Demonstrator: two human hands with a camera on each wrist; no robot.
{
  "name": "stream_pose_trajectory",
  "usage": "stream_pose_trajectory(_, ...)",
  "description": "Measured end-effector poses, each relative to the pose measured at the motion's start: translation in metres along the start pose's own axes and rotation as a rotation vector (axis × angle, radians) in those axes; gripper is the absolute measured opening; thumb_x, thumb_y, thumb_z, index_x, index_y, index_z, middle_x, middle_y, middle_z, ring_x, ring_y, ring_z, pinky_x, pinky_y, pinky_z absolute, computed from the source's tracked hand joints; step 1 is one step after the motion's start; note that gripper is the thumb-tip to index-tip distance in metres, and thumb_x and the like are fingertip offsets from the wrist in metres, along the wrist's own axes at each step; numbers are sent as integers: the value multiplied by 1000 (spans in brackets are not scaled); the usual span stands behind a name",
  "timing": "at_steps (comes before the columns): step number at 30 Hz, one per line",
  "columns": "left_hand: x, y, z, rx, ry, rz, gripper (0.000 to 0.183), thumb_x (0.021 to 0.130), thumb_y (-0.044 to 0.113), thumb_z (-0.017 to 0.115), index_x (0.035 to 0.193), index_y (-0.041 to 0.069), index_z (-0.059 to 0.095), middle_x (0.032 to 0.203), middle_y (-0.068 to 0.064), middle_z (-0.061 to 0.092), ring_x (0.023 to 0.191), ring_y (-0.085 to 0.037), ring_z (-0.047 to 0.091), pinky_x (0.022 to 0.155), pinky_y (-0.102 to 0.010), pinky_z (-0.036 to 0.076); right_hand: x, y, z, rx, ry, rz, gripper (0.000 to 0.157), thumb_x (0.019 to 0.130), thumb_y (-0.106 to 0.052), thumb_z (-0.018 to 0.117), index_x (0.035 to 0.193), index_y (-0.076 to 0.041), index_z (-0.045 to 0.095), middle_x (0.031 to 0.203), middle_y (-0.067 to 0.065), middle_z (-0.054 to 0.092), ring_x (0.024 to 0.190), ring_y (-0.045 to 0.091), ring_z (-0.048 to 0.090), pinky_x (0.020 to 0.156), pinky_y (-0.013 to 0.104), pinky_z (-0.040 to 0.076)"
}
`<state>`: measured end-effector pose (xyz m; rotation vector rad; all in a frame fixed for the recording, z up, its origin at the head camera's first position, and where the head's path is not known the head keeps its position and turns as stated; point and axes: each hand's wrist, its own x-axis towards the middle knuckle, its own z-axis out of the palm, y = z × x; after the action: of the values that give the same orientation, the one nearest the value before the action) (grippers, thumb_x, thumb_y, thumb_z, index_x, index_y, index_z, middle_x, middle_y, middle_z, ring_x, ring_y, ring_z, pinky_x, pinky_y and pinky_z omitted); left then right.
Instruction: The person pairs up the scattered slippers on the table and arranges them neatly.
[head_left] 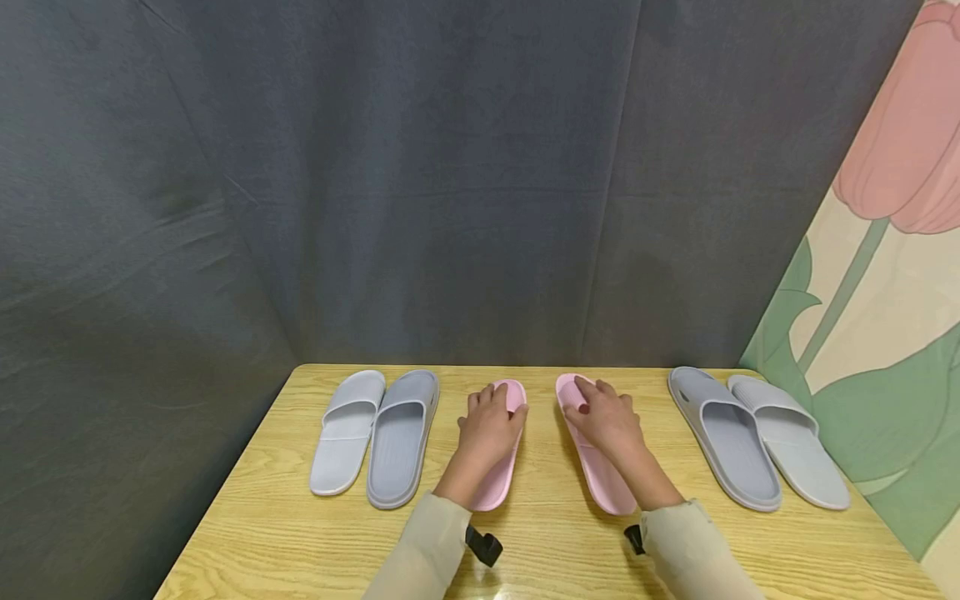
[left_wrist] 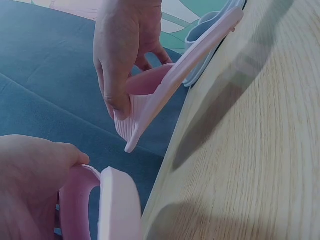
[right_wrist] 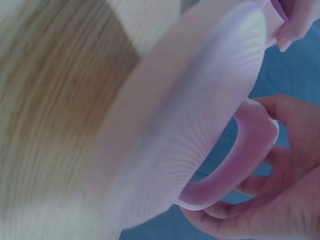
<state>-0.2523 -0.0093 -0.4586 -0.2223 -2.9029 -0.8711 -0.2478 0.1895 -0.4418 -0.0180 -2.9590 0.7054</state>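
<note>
Gripping the left pink slipper (head_left: 492, 490) by its strap with the fingers of the left hand (head_left: 489, 429); gripping the right pink slipper (head_left: 607, 483) likewise with the right hand (head_left: 611, 425). Apparently held just off the middle of a wooden surface (head_left: 547, 558) (in the left wrist view, shadowed apart from the right sole), with bare wood between. For steady handling, hold each strap firmly without crushing it, match heights, and level the soles before touching wood. Mind the toes, close to the far edge and the dark curtain (head_left: 450, 183). Allow clearance from the left grey slipper (head_left: 397, 467), beside a left white slipper (head_left: 341, 462), and from the right grey slipper (head_left: 738, 454), beside a right white slipper (head_left: 802, 467). Use the open room between the pink pair and toward the near side.
</note>
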Motion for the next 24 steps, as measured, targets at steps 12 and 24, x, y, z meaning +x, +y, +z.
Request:
stream_pose_trajectory(12,5,6,7,-10,-19,-12,61,104,45,50,151,7,45,153,-21,44,140,-39,39,97,-71,39,3,1,6,0,-16,10,62,96,-35,61,152,-11,47,153,32,39,125,61,44,93,74,41)
stream_pose_trajectory(24,12,9,16,-37,-15,-25,64,104,48,49,151,6,45,153,-21,44,141,-40,38,99,-71,38,11,-1,12,1,-26,27,63,96,-37,60,152,-12,46,154,31,38,126,60,43,94,73,41)
